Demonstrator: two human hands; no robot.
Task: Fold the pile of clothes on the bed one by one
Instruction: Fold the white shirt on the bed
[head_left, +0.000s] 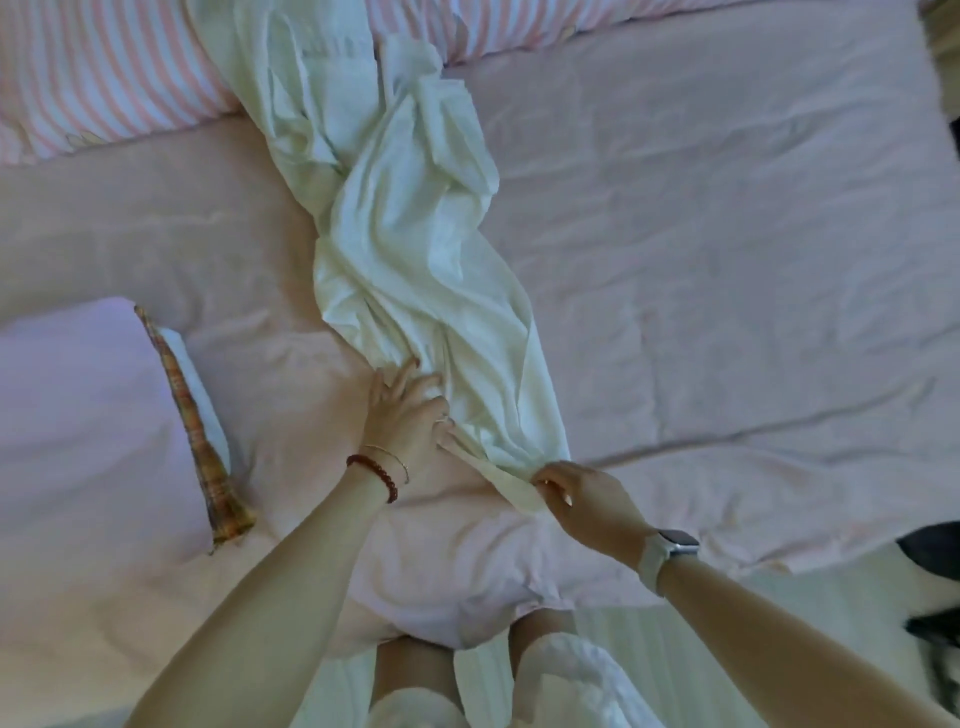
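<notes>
Surface: a bed (727, 234) covered in a pale pink sheet, creased throughout, fills most of the frame. A pink-and-white striped duvet (93, 73) lies bunched across the upper left and runs along the top edge. At lower left a pink pillow (78, 415) rests on the sheet, with a plaid-patterned cloth (197, 431) lying along its right edge over a strip of white fabric. A pale floor shows along the bottom right beyond the mattress edge.

Task item: a long white garment (415, 249) lies crumpled in a band from the top centre of the frame down to the lower centre, its upper end draped over the striped duvet.

Hands: the left hand (410, 410), in the centre of the frame, rests on the garment's lower left edge with fingers spread and fairly straight, pressing the cloth to the sheet; a dark red bead bracelet and a thin bangle sit on that wrist. The right hand (582, 493), just lower right of it, pinches a narrow strip at the garment's bottom end between thumb and curled fingers; a watch is on that wrist.

Obscured: the garment's type cannot be determined from its folds. Dark shapes (935, 551) at the right edge are cut off and unidentifiable. The person's knees at bottom centre are partly out of frame.
</notes>
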